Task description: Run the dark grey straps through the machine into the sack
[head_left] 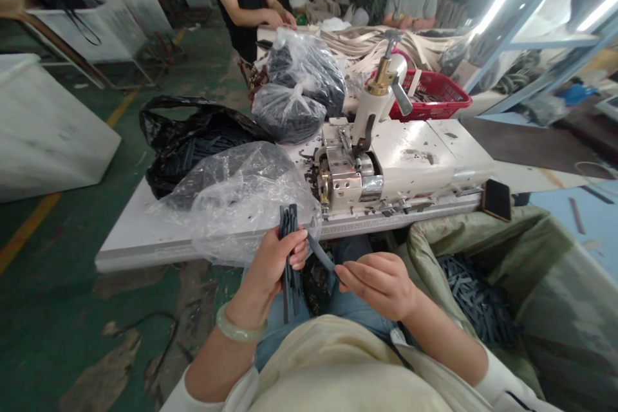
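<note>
My left hand (pixel 277 264) is closed round a bundle of dark grey strips (pixel 290 257) held upright over my lap. My right hand (pixel 381 283) pinches the end of one dark strip (pixel 321 253) that bends away from the bundle. Both hands hover just below the front edge of the white table (pixel 145 238). A white sewing-type machine (pixel 381 167) stands on the table right above my hands. A crumpled clear plastic bag (pixel 241 199) lies left of the machine, close to my left hand.
A green sack (pixel 531 270) holding several dark strips stands at my right. Black and clear bags of strips (pixel 294 90) and a red basket (pixel 434 93) sit farther back. A dark phone (pixel 497 199) lies at the table's edge. Two people work at the far table.
</note>
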`<action>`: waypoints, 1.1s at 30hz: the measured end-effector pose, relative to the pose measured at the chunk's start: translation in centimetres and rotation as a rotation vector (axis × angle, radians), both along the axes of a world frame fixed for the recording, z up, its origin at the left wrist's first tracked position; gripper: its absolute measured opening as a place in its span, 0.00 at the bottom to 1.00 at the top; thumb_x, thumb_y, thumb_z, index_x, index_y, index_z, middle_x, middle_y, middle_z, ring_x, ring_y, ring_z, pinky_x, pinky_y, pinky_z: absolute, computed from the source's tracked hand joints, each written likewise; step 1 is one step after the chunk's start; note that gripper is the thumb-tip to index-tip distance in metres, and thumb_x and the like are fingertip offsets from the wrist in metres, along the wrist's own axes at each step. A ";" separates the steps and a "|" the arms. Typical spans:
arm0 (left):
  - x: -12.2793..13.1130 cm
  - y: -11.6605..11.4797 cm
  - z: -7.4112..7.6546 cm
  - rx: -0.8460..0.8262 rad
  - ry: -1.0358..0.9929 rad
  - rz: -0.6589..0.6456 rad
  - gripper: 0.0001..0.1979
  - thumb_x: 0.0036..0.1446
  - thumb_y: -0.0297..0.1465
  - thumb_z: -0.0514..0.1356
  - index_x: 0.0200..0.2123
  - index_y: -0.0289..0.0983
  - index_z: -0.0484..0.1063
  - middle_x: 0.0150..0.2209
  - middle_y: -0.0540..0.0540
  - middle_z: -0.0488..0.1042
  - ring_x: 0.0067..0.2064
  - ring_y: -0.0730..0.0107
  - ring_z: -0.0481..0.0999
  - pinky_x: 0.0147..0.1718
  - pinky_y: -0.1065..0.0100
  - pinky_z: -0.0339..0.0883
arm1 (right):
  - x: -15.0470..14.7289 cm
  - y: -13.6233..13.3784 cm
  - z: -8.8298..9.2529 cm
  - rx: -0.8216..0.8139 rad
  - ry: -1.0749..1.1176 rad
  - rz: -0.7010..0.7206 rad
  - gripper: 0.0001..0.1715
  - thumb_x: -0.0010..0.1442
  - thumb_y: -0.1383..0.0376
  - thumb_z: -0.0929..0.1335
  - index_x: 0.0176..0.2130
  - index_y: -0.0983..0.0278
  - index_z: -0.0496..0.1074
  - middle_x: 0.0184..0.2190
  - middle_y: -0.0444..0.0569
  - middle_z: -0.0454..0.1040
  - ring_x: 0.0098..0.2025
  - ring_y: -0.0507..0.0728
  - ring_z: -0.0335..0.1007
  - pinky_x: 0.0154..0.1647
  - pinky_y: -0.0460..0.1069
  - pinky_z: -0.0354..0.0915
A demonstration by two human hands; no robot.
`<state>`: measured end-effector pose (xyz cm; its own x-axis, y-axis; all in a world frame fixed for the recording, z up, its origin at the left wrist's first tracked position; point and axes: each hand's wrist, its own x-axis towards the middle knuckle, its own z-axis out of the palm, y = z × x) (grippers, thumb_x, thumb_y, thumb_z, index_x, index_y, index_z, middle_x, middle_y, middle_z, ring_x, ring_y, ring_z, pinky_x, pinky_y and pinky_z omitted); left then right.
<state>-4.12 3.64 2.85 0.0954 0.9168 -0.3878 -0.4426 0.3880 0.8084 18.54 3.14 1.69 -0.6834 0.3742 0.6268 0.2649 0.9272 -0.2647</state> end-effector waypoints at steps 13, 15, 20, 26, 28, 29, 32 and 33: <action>0.5 0.3 -0.3 0.083 0.167 0.125 0.14 0.48 0.33 0.67 0.31 0.36 0.65 0.15 0.58 0.59 0.15 0.81 0.57 0.15 0.76 0.52 | -5.6 3.2 -1.8 -1.596 0.567 -0.116 0.24 0.58 0.47 0.66 0.30 0.65 0.67 0.10 0.34 0.58 0.10 0.44 0.46 0.11 0.39 0.43; 0.0 0.3 -0.3 0.055 0.136 0.161 0.14 0.46 0.32 0.68 0.31 0.36 0.65 0.15 0.59 0.59 0.15 0.82 0.56 0.15 0.77 0.51 | -4.7 5.7 -1.7 -1.541 0.742 -0.230 0.22 0.57 0.48 0.67 0.28 0.64 0.66 0.09 0.34 0.56 0.10 0.44 0.44 0.10 0.40 0.40; -0.9 0.5 -0.6 0.032 0.075 0.145 0.15 0.45 0.32 0.69 0.30 0.35 0.65 0.15 0.58 0.59 0.15 0.83 0.56 0.14 0.78 0.50 | -2.4 10.8 -1.1 -1.495 0.930 -0.287 0.18 0.54 0.53 0.69 0.25 0.64 0.65 0.08 0.35 0.56 0.09 0.44 0.43 0.10 0.42 0.36; -0.9 0.7 -1.1 0.041 0.056 0.139 0.13 0.47 0.31 0.68 0.31 0.35 0.66 0.17 0.58 0.59 0.15 0.84 0.56 0.14 0.78 0.51 | -2.7 12.1 -0.8 -1.574 0.945 -0.259 0.17 0.52 0.54 0.70 0.25 0.63 0.64 0.07 0.34 0.55 0.08 0.44 0.40 0.10 0.42 0.35; -1.0 0.7 -1.1 0.038 0.051 0.137 0.13 0.48 0.30 0.68 0.31 0.35 0.66 0.17 0.58 0.59 0.15 0.84 0.56 0.14 0.78 0.51 | -2.7 12.1 -0.7 -1.591 0.966 -0.276 0.17 0.53 0.55 0.70 0.25 0.63 0.64 0.07 0.33 0.55 0.09 0.43 0.40 0.10 0.41 0.35; -1.0 0.8 -1.1 0.035 0.050 0.137 0.13 0.47 0.30 0.68 0.31 0.35 0.66 0.17 0.58 0.59 0.15 0.84 0.56 0.14 0.78 0.51 | -2.7 12.2 -0.6 -1.603 0.979 -0.286 0.17 0.54 0.55 0.69 0.25 0.63 0.63 0.07 0.33 0.54 0.09 0.43 0.41 0.10 0.41 0.35; -0.9 0.9 -0.9 0.028 0.049 0.136 0.13 0.47 0.30 0.69 0.30 0.35 0.66 0.16 0.59 0.59 0.15 0.84 0.56 0.14 0.78 0.51 | -2.8 12.5 -0.1 -1.641 1.027 -0.326 0.15 0.57 0.58 0.67 0.25 0.64 0.63 0.07 0.33 0.53 0.09 0.43 0.40 0.10 0.41 0.34; -0.9 0.9 -0.8 0.022 0.050 0.135 0.13 0.46 0.30 0.69 0.30 0.35 0.66 0.16 0.58 0.59 0.15 0.84 0.56 0.14 0.78 0.51 | -2.9 12.7 0.0 -1.642 1.048 -0.350 0.15 0.57 0.58 0.67 0.25 0.64 0.63 0.07 0.33 0.53 0.09 0.43 0.40 0.10 0.41 0.35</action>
<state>-4.98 4.55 2.09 -0.0489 0.9284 -0.3684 -0.4485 0.3091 0.8386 15.66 15.79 1.72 -0.1216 0.9237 -0.3634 -0.4518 -0.3775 -0.8083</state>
